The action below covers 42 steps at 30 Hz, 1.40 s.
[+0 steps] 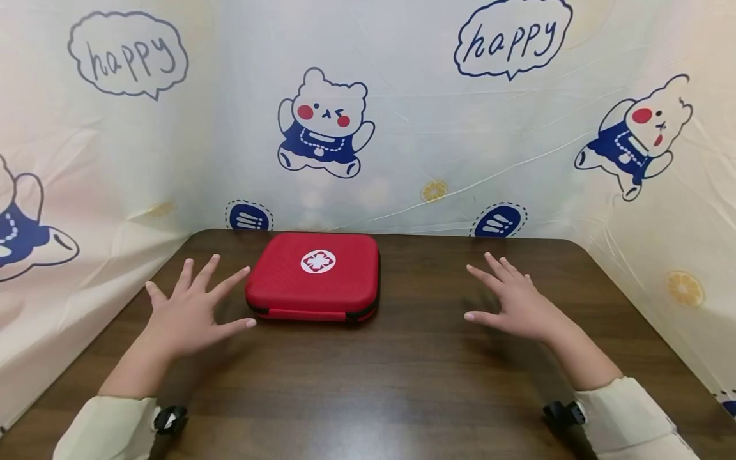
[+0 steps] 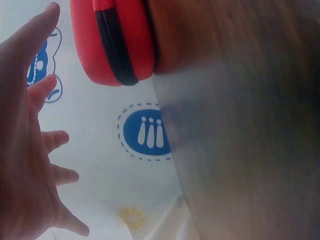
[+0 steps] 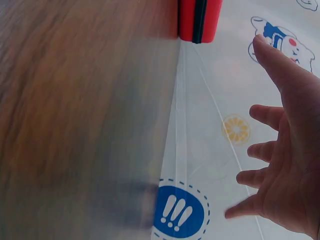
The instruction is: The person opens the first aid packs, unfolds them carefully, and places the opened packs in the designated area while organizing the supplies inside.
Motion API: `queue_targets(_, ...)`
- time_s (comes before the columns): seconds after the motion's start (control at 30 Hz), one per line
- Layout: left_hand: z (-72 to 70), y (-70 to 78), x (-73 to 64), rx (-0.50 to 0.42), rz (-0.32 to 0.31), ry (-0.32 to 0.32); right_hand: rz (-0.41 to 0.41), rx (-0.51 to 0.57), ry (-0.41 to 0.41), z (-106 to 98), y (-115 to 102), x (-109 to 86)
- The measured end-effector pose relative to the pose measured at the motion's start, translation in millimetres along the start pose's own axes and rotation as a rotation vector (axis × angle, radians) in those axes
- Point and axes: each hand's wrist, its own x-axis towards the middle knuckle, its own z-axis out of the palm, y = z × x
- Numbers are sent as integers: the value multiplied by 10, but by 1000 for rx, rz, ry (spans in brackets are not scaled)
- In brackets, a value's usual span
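Observation:
A red zippered first-aid case (image 1: 313,281) with a white cross emblem lies closed on the brown table, left of centre in the head view. My left hand (image 1: 190,313) hovers beside its left edge, fingers spread and straight, holding nothing. Well to the right of the case, my right hand (image 1: 517,303) is held over the table with its fingers extended and nothing in it. In the left wrist view the case's corner (image 2: 117,45) and black zipper show above the spread left fingers. The right wrist view catches a red end of the case (image 3: 200,20) at the top.
The dark wood-grain table (image 1: 368,383) has rounded back corners. A pale printed curtain (image 1: 414,140) with cartoon bears and "happy" bubbles stands behind it and along both sides. Each wrist carries a small black camera, such as the left one (image 1: 170,420).

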Motion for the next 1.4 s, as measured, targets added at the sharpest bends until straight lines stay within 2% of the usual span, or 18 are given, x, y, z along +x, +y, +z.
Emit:
queue_targets(0.23, 10, 89, 81, -56, 34, 13, -42, 92, -20, 22, -75, 83)
queue_targets(0.47, 19, 164, 153, -165, 86, 27, -85, 154, -28, 57, -155, 165)
queue_targets(0.67, 49, 212, 201, -203, 105, 21, -136, 194, -31, 77, -245, 239)
queue_targets(0.77, 84, 215, 228, -225, 126, 37, -149, 211, -31, 103, -284, 267)
queue_targets(0.9, 126, 201, 254, -316, 151, 66, -169, 228, -20, 158, -321, 315)
queue_targets(1.03, 148, 178, 281, -411, 155, 70, -187, 247, -16, 215, -358, 365)
queue_targets(1.27, 178, 122, 353, -455, 121, 81, -206, 330, -12, 318, -430, 443)
queue_targets(1.4, 199, 93, 395, -493, 101, 66, -196, 435, -47, 375, -481, 490)
